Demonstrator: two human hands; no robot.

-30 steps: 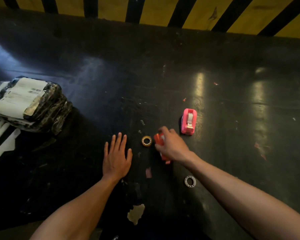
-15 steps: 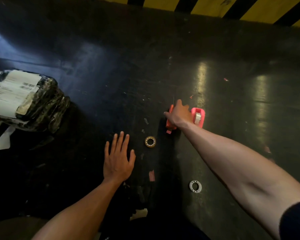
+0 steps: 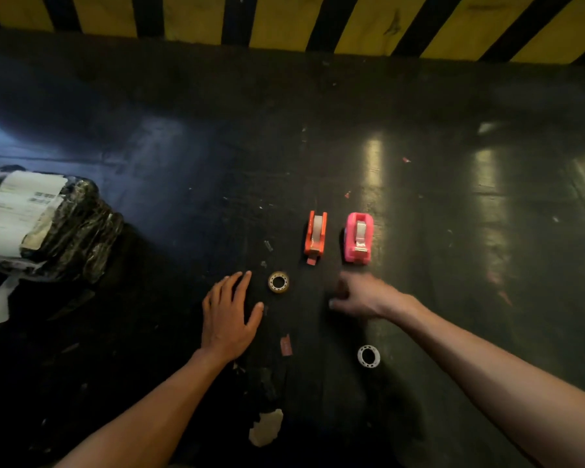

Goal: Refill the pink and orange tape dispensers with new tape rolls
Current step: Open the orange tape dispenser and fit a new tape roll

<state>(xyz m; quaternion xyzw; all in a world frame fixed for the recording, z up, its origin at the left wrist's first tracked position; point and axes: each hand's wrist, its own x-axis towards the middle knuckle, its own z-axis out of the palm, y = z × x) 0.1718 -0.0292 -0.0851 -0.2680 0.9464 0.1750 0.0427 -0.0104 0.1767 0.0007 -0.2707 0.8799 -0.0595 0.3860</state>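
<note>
The orange tape dispenser [image 3: 315,236] and the pink tape dispenser [image 3: 358,238] stand side by side on the dark table [image 3: 453,265], each with a roll of clear tape in it. A yellowish tape core [image 3: 278,282] lies just in front of the orange one. A white tape core [image 3: 368,356] lies nearer me, under my right forearm's left side. My left hand [image 3: 228,315] rests flat, fingers spread, left of the yellowish core. My right hand [image 3: 362,295] hovers below the pink dispenser, fingers loosely curled, holding nothing.
A parcel wrapped in black plastic with white labels [image 3: 38,221] sits at the left edge. Yellow and black hazard stripes [image 3: 284,18] run along the far side. Scraps of tape and a worn patch [image 3: 267,427] dot the table near me.
My right hand set the orange dispenser down next to the pink one, let go, and drew back toward me. My left hand stayed flat in place.
</note>
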